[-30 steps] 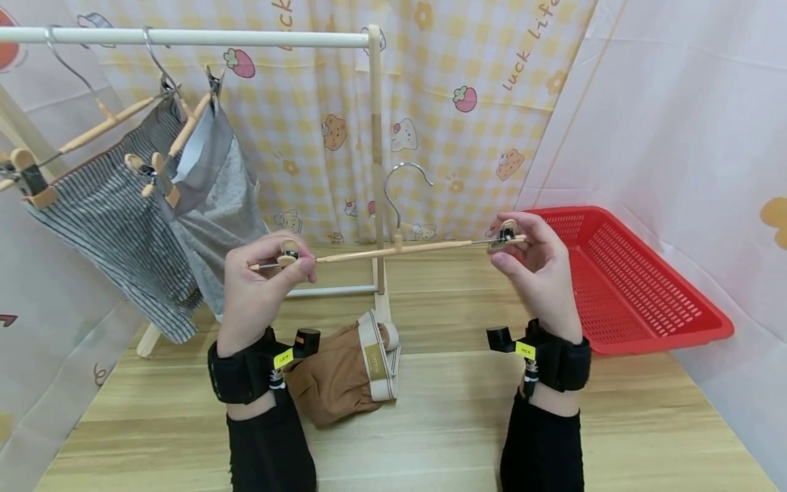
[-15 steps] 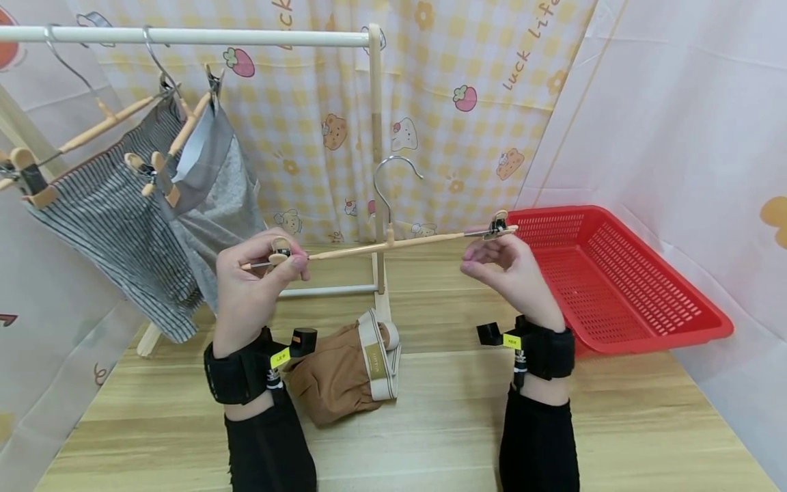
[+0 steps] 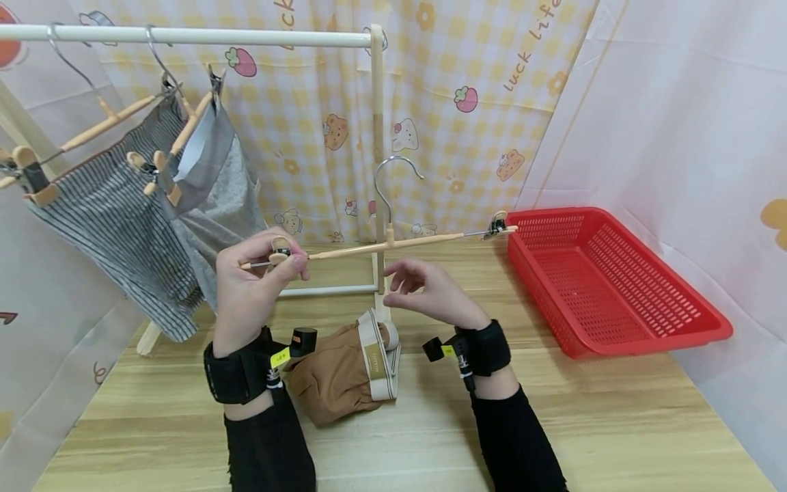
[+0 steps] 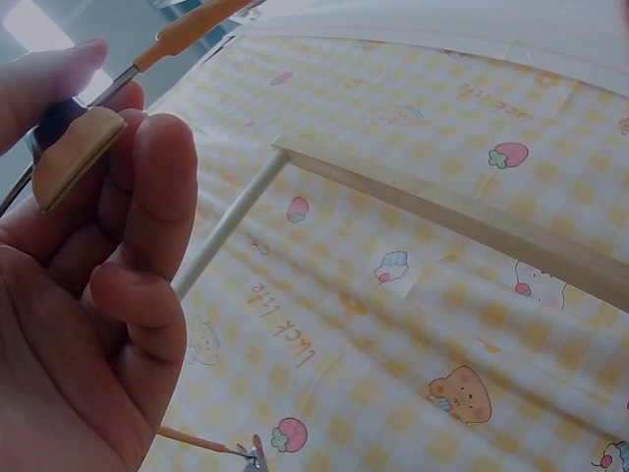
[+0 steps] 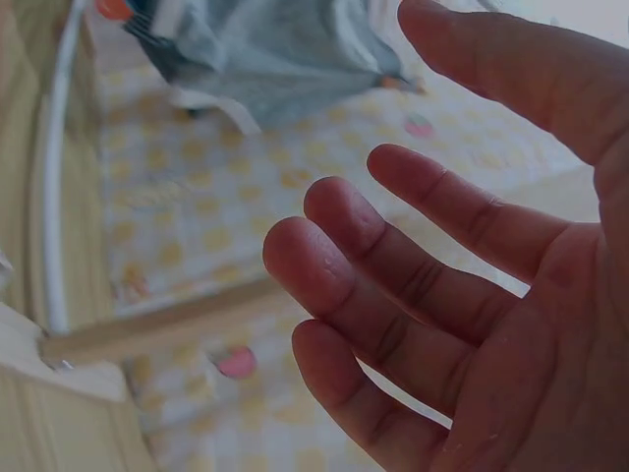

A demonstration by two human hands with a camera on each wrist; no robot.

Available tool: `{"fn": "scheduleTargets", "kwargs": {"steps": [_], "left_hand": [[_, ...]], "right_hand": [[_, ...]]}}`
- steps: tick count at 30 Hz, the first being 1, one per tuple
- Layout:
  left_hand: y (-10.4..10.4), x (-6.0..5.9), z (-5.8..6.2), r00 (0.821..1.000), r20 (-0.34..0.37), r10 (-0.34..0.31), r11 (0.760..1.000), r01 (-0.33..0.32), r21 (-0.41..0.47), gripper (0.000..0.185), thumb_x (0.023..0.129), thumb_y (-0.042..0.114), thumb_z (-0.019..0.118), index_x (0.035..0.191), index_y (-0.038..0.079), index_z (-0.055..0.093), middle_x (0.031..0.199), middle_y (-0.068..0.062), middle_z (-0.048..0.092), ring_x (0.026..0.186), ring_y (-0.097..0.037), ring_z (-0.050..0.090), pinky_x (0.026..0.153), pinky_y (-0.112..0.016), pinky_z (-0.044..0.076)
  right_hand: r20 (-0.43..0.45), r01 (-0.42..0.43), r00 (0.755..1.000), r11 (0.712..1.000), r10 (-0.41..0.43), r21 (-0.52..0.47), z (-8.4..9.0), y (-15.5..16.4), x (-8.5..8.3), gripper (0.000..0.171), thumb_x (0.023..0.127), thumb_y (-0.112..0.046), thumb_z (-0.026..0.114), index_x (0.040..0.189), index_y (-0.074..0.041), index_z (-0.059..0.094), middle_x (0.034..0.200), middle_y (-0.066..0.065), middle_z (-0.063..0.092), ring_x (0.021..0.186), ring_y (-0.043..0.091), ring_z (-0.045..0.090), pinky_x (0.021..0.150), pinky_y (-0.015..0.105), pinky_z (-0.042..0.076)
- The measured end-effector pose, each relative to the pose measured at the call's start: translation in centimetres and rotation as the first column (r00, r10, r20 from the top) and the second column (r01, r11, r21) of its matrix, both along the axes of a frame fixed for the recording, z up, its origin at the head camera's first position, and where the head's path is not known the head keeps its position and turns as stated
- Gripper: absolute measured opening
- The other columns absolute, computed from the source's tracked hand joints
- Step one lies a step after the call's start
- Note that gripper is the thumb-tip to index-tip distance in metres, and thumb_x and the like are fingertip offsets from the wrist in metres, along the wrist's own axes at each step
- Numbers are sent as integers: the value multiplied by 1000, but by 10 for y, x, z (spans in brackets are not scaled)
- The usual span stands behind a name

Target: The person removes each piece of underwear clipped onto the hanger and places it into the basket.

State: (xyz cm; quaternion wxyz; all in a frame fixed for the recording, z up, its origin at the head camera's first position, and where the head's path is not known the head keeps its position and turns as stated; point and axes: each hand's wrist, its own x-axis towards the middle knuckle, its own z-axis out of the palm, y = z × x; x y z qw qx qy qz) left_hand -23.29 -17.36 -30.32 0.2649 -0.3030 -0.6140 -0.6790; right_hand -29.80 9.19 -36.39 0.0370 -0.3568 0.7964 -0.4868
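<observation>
A clip hanger (image 3: pixel 424 240) with a metal hook is held up above the table, tilted a little, its right end higher. My left hand (image 3: pixel 255 280) grips it at the left clip (image 3: pixel 280 250); the left wrist view shows thumb and fingers around that clip (image 4: pixel 79 152). The right clip (image 3: pixel 496 224) is free and overlaps the red basket's corner in the head view. My right hand (image 3: pixel 433 290) is below the hanger bar, fingers loosely bent, holding nothing, as the right wrist view confirms. Brown underpants (image 3: pixel 341 372) with a white waistband lie folded on the table between my forearms.
A rack with a white rail (image 3: pixel 258 37) stands at the left. Striped shorts (image 3: pixel 132 198) and grey shorts (image 3: pixel 215 184) hang from it on clip hangers. A red plastic basket (image 3: pixel 535 287) sits at the right. A checked curtain (image 3: pixel 461 137) is behind.
My right hand has let go of the hanger's right clip and moved left and down beneath the bar. My left hand and the hanger have shifted slightly left.
</observation>
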Motion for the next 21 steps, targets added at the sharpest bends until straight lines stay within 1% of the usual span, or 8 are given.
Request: {"fn": "scheduleTargets", "kwargs": {"steps": [5,8,10,13,15,16,18,21], "left_hand": [[1,-1,0,1000,-2,-4,1000,4,4,12,86,-10,67,74,-8,66,69,-13,61,59,-19,44,41,-25,18],[1,-1,0,1000,-3,-4,1000,4,1,12,86,-10,67,74,-8,66,69,-13,61,60,-19,44,42,-25,20],[1,-1,0,1000,-3,0,1000,0,-3,12,86,-10,67,74,-8,66,69,-12,61,60,-18,44,42,-25,20],[1,0,0,1000,-4,5,1000,-5,-8,13,86,-9,67,73,-7,66,69,-12,60,60,-18,43,41,-25,19],[1,0,0,1000,-6,5,1000,-5,-10,13,86,-9,67,73,-7,66,69,-12,61,59,-18,42,40,-24,18],[1,-1,0,1000,-6,4,1000,-4,-11,13,86,-9,68,73,-7,67,69,-12,61,58,-17,41,40,-24,17],[2,-1,0,1000,-6,4,1000,-4,-11,13,86,-8,68,73,-7,67,69,-12,61,57,-17,40,40,-24,17],[2,-1,0,1000,-4,4,1000,-4,-10,13,85,-9,68,73,-7,67,69,-12,61,57,-17,40,40,-24,17]], "right_hand": [[19,-69,998,997,68,41,-12,-19,0,34,87,-15,78,117,-7,64,94,3,65,85,20,62,76,35,52],[87,-91,993,988,80,127,-22,-32,0,40,87,-19,78,122,-7,63,106,4,64,99,26,60,85,42,50],[130,-116,988,967,88,229,-31,-41,1,48,86,-25,80,127,-8,62,118,4,62,108,28,57,90,41,48],[179,-156,979,915,94,372,-44,-52,2,55,81,-33,83,129,-14,63,130,2,56,121,25,51,96,35,45],[187,-172,977,887,100,428,-50,-57,3,57,78,-35,85,128,-17,64,131,-1,55,122,22,51,97,32,43],[202,-178,975,882,97,437,-53,-59,4,55,78,-34,86,127,-18,65,130,-2,56,123,21,51,98,30,42],[230,-186,969,882,91,434,-55,-60,4,51,78,-28,86,124,-18,67,126,-4,59,121,17,53,98,29,43],[262,-185,962,885,74,428,-55,-60,4,46,80,-17,84,123,-18,67,118,-4,64,102,13,60,84,28,49]]}}
